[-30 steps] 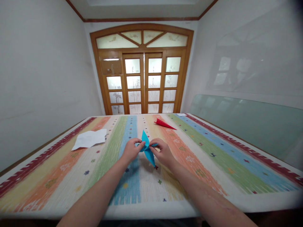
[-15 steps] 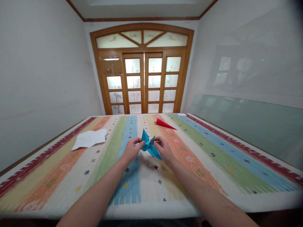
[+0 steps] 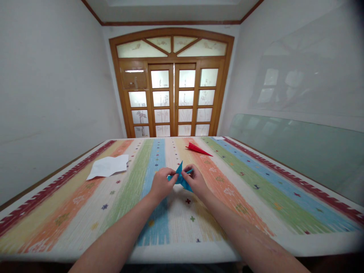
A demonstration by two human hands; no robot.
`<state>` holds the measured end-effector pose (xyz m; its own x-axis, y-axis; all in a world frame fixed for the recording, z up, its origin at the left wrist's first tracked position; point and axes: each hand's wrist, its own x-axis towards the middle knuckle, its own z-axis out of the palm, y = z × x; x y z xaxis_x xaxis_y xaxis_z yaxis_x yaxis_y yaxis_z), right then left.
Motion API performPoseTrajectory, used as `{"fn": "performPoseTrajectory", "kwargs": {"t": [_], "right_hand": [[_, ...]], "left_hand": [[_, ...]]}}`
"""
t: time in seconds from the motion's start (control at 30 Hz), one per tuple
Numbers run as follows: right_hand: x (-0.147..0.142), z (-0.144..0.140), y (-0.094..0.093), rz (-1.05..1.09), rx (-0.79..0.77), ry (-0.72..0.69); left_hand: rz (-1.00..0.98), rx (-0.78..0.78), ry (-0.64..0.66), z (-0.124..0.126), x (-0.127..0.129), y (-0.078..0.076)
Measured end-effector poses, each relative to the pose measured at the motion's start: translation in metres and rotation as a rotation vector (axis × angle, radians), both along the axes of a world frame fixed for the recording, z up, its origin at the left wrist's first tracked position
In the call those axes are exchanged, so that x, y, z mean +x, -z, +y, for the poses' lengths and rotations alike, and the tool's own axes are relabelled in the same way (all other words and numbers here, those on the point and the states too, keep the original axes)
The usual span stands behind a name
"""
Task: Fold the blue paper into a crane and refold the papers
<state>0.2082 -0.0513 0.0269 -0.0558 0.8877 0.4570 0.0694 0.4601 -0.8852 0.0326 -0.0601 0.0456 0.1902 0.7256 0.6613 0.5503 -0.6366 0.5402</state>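
Between my hands, above the middle of the striped tablecloth, is a blue folded-paper crane (image 3: 180, 177) with one pointed tip sticking up. My left hand (image 3: 164, 183) pinches its left side between thumb and fingers. On the other side my right hand (image 3: 195, 181) is closed on it, thumb against the index finger near a thin blue point. Much of the paper is hidden behind my fingers. Both forearms reach in from the near edge of the table.
A red folded-paper piece (image 3: 199, 149) lies farther back, right of centre. On the left rests a creased white sheet (image 3: 108, 166). Another small white paper (image 3: 218, 138) is at the far edge. The striped tablecloth (image 3: 136, 227) covers the table; wooden glazed doors (image 3: 174, 98) stand beyond.
My hands have drawn closer together around the blue paper. The crane has turned and its upright tip shifted right and lower; less of it shows. The red and white papers stay put.
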Motion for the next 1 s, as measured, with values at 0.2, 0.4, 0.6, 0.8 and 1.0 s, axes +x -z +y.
{"fn": "performPoseTrajectory", "kwargs": {"t": [0.2,0.4,0.6,0.8,1.0], "right_hand": [[0.001,0.006,0.004,0.045,-0.045,-0.025],[0.002,0.009,0.006,0.139,-0.067,-0.050],[0.003,0.005,-0.001,0.223,-0.161,-0.077],[0.002,0.004,-0.004,0.289,-0.253,-0.093],[0.001,0.000,-0.009,0.397,-0.301,-0.118]], "left_hand": [[-0.042,0.010,-0.014,-0.001,0.001,-0.001],[-0.085,-0.021,0.017,-0.002,0.000,-0.002],[-0.188,-0.077,0.063,0.003,-0.002,0.002],[-0.249,-0.125,0.086,0.008,-0.003,0.004],[-0.315,-0.192,0.167,0.011,-0.003,0.005]]}}
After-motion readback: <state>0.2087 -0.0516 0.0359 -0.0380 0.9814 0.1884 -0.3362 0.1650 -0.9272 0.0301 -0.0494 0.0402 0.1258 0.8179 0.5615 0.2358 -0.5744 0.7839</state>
